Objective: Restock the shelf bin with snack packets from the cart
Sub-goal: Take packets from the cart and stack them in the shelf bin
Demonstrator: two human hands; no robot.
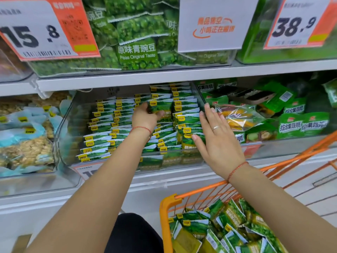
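Four rows of green foil snack packets (102, 123) stand upright, edges toward viewer. Left hand (145, 115) grips one green packet (161, 108); right hand (215, 136) flat, fingers spread, beside it.

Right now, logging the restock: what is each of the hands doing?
Left hand: grips a green snack packet in the shelf bin.
Right hand: open, fingers straight against the packet rows.
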